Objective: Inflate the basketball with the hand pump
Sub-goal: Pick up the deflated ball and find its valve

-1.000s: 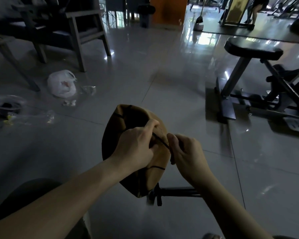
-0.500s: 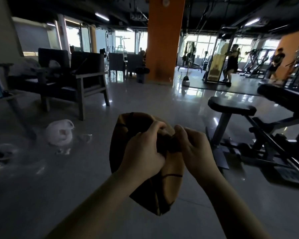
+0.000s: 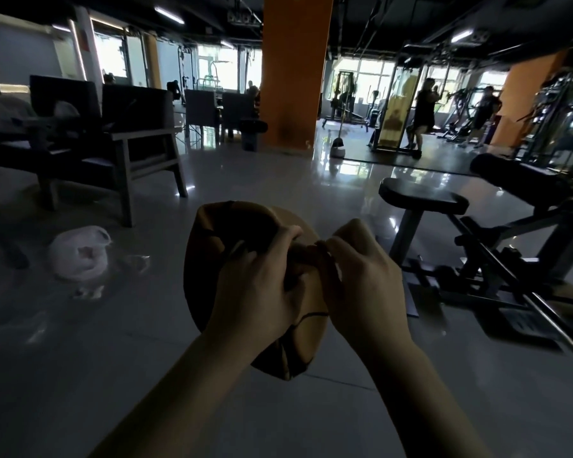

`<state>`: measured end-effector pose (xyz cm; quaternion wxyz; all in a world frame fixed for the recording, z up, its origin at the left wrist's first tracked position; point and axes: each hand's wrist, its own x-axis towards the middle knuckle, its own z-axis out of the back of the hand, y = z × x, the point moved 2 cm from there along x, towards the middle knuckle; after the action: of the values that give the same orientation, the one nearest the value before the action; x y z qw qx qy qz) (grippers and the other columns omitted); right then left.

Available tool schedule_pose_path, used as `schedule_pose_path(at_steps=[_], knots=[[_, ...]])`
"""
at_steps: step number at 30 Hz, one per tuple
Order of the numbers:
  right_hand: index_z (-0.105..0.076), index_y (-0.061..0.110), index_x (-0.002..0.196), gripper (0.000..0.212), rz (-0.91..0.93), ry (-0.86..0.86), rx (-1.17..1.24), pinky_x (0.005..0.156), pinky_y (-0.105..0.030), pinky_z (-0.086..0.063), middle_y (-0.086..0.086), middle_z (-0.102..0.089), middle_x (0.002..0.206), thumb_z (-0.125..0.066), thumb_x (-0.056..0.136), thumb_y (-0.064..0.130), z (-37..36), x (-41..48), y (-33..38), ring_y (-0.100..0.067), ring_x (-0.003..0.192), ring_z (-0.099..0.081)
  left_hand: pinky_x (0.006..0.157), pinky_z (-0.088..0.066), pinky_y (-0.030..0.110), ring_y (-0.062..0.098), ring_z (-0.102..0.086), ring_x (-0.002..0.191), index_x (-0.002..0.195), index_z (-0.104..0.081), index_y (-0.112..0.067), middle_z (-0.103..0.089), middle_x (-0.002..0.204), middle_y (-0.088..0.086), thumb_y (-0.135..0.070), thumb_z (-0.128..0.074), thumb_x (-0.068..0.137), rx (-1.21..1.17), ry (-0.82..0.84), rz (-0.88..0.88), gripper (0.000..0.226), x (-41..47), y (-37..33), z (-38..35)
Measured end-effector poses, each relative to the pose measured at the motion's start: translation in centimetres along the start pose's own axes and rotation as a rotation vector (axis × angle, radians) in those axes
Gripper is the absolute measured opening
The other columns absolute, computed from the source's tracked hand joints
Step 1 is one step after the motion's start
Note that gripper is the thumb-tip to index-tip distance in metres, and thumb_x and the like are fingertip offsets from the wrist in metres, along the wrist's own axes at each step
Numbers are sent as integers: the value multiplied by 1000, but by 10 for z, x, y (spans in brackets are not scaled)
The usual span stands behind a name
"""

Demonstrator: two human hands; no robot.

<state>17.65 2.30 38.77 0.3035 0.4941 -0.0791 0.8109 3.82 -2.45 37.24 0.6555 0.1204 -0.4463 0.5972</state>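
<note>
Basketball [image 3: 303, 338] deflated, tan-brown skin caved and folded, black seams, held in air between both hands. Left hand [image 3: 262, 285] grips folded skin. Right hand [image 3: 361, 279] fingers curled against basketball beside left thumb; what they pinch too dark to tell. Below hands: glossy grey tile floor [image 3: 80, 375]. Left of left hand: white plastic bag [image 3: 80, 256]. Right of right hand: black padded bench [image 3: 424, 196]. Beyond: armchair [image 3: 139, 143], orange pillar [image 3: 295, 71].

one wide-angle view, worn on the person's head, facing forward and slightly down. the left hand [image 3: 262, 285] and right hand [image 3: 361, 276], both on the basketball [image 3: 205, 259], sit very near the lens at centre, forearms entering from the near edge. the floor [image 3: 80, 375] runs off to the far orange pillar [image 3: 295, 71], bench [image 3: 424, 200] at right.
</note>
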Motion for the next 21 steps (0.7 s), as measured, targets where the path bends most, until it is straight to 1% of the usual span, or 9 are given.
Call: schedule_pose_path(at_steps=[3,5,7,8,11,13,15,17,21], knots=[[-72,11,88,13,44,-72,56,51,-38,-45,-2,-53,84,-67,94,22,7,-4,5,-17,65,-51,77,-55,27,12,-65,96,140,-43,-28,-68,111,-6,-39,-62,88,-69,15,33,56,-4,-2,1],[-75,13,89,11,11,-92,136,53,-32,-46,1,-56,83,-70,92,22,9,-7,6,-13,65,-53,76,-53,20,8,-64,96,140,-45,-27,-68,113,-7,-39,-66,88,-105,11,46,57,-6,-3,2],[-77,14,93,6,-105,-94,267,57,-28,-50,3,-61,84,-73,90,18,11,-10,4,-8,69,-59,78,-51,17,6,-62,99,138,-48,-26,-67,114,-9,-40,-70,87,-145,11,63,58,-6,-5,4],[-77,13,94,6,-184,-91,339,61,-29,-53,4,-64,85,-73,90,15,12,-11,2,-8,72,-63,79,-51,17,5,-61,101,137,-49,-27,-66,115,-10,-40,-72,86,-168,12,76,58,-6,-6,5],[-75,12,97,10,-402,-72,566,68,-37,-59,5,-72,84,-66,93,12,18,-13,-1,-11,75,-70,81,-52,16,-1,-60,102,131,-52,-29,-64,112,-17,-32,-79,83,-247,30,126,55,-3,-10,6],[-74,11,97,12,-480,-74,676,70,-41,-61,1,-75,83,-62,97,12,22,-14,-1,-14,77,-73,82,-51,12,-7,-58,99,127,-53,-31,-62,106,-24,-27,-80,82,-271,56,142,53,0,-13,6],[-73,10,97,13,-505,-77,720,73,-46,-61,-2,-75,84,-60,98,13,24,-14,-1,-17,79,-73,84,-54,18,-5,-59,101,124,-54,-33,-62,105,-25,-24,-80,81,-285,89,148,50,2,-16,6],[-73,11,96,14,-529,-72,737,75,-50,-60,-3,-75,83,-60,98,15,25,-14,-3,-19,81,-73,85,-56,25,-1,-61,102,122,-55,-34,-64,105,-23,-25,-79,81,-301,118,163,49,3,-18,7],[-73,7,92,17,-583,-52,817,72,-43,-57,-7,-73,80,-61,98,16,28,-16,-3,-22,79,-71,86,-57,30,-1,-63,99,115,-58,-36,-67,101,-21,-29,-81,78,-353,184,217,44,5,-20,8]])
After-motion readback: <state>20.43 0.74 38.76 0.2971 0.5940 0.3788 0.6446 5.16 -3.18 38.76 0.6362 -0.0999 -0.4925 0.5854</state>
